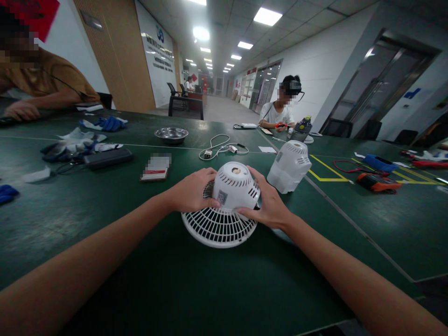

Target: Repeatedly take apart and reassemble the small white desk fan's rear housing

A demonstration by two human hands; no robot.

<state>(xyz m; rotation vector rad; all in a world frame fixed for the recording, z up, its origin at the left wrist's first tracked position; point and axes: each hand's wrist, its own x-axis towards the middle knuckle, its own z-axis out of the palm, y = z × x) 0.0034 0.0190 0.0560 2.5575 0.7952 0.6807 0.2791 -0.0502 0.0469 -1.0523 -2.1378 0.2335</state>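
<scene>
A white fan motor housing (234, 191), with vent slots and a small label, sits over a round white fan grille (219, 229) on the green table. My left hand (196, 190) grips the housing's left side, its thumb pressed near the label. On the opposite side, my right hand (269, 200) is closed around the housing, thumb along its lower edge. The grille lies face down beneath, its far part hidden by the housing and hands. Just beyond my right hand stands another white plastic part with slots (290, 167), possibly the fan's base.
Further back are a metal bowl (171, 135), a white cable (224, 149) and a small box (156, 168). Gloves (105, 123) and a dark case (108, 158) lie left; an orange multimeter (378, 183) lies right. One person (278, 112) sits across, another (52, 79) at left.
</scene>
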